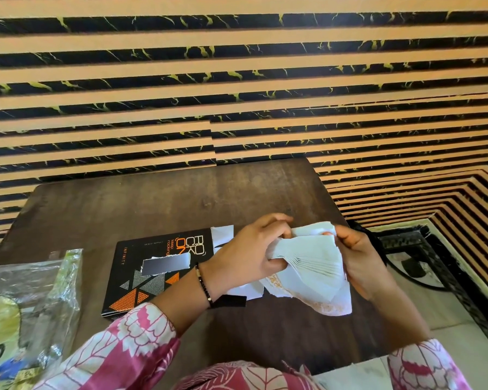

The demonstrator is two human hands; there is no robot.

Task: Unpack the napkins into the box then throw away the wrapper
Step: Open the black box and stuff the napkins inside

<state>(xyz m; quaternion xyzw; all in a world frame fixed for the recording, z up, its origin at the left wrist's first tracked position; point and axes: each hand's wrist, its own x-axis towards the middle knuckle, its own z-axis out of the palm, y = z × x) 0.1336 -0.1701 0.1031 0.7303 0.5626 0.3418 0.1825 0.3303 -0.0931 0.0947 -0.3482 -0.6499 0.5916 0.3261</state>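
Observation:
A fanned stack of white napkins is held just above the dark wooden table, right of centre. My left hand grips the stack's left edge and my right hand grips its right edge. A flat black box with orange triangles lies on the table under and left of my left wrist; white flaps show at its right end. The clear plastic wrapper with green and yellow print lies crumpled at the table's near left corner.
A wall of tan and black marbled stripes rises right behind the table. To the right, below table level, a black patterned frame surrounds pale floor. My pink floral sleeves fill the bottom of the view.

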